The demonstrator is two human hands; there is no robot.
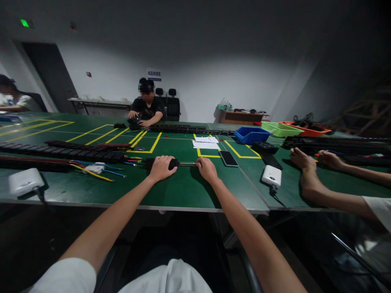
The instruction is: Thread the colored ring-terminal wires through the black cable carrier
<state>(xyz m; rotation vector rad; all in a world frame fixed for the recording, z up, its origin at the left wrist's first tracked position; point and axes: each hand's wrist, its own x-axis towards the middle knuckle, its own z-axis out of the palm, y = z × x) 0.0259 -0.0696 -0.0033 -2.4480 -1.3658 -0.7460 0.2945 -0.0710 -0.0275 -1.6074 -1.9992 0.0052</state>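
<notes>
My left hand (pixel 163 167) is closed over a short black cable chain piece (pixel 174 163) lying on the green table. Red, yellow, green and blue wires (pixel 187 163) come out of its right end. At their far end, my right hand (pixel 207 169) pinches the wires between thumb and fingers, just above the tabletop. The wire tips are hidden by the fingers. Left of my hands, a long black cable chain (pixel 76 153) ends in loose coloured wires. A yellow wire (pixel 94 173) and blue wires with metal lugs lie nearer to me.
A phone (pixel 228 159) and white papers (pixel 206 143) lie beyond my right hand. White power adapters (pixel 271 176) sit at both sides. Blue (pixel 252 135), green (pixel 281 130) and orange bins stand back right. A co-worker's hands (pixel 304 159) work at right; another person (pixel 147 103) sits opposite.
</notes>
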